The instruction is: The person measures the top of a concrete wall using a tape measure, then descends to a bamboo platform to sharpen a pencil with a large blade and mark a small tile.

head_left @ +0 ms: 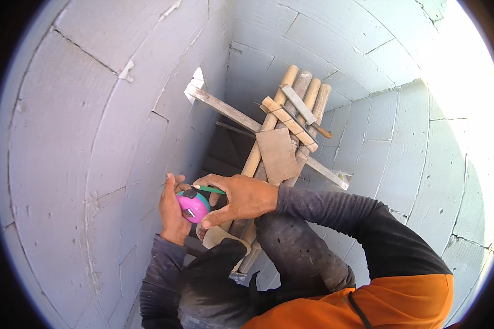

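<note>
My left hand (172, 215) is closed around a round pink and teal tape measure (193, 208), close to the left block wall. Coming in from the right, my right hand (250, 196) is bent toward it, its thumb near the tape measure's lower right side. A green pencil (211, 189) sits between the fingers of that hand, its tip pointing left above the tape measure. Whether any tape blade is pulled out cannot be made out.
Pale block walls (389, 126) surround me. Several round wooden poles (253, 159) rest on a wooden crossbeam (228, 109) over a dark gap (222, 148). On them lie a square board (276, 155), a wooden piece (291, 125) and a flat tool with a wooden handle (299, 103).
</note>
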Action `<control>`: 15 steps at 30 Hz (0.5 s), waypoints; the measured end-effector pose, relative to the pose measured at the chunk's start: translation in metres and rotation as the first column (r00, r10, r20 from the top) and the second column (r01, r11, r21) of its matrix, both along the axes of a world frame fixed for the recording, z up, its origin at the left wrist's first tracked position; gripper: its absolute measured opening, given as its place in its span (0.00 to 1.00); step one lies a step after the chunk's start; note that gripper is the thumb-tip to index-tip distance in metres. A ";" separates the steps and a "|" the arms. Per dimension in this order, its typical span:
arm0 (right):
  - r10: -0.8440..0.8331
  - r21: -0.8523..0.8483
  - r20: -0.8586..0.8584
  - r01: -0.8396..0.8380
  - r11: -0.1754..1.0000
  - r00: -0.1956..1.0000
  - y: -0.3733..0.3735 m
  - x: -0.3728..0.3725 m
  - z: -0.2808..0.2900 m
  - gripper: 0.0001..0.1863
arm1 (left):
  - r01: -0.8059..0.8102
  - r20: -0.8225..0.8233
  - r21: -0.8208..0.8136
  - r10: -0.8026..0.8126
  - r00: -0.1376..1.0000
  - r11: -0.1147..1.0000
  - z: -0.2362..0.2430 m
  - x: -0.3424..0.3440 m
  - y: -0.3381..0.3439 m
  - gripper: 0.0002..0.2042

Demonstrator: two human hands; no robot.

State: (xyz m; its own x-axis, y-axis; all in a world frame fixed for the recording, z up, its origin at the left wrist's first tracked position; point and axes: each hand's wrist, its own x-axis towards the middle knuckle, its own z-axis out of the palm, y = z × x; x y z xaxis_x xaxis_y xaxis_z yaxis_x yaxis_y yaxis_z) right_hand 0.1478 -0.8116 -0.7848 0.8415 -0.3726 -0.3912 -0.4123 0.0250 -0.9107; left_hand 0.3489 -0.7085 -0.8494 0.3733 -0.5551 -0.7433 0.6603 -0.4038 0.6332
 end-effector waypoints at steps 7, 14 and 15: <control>0.057 -0.146 -0.226 -0.091 0.985 0.972 0.061 0.047 0.153 0.37 | -0.353 -0.261 -0.004 0.339 0.904 0.936 0.132 -0.034 0.082 0.17; 0.142 0.398 -0.093 -0.094 0.913 0.986 0.097 0.049 0.248 0.25 | -0.183 -0.212 -0.022 0.174 0.962 0.983 0.313 -0.032 0.169 0.18; 0.202 0.504 -0.154 -0.099 0.858 0.967 0.100 0.055 0.283 0.23 | -0.202 -0.216 -0.077 0.181 0.959 0.976 0.339 -0.037 0.192 0.17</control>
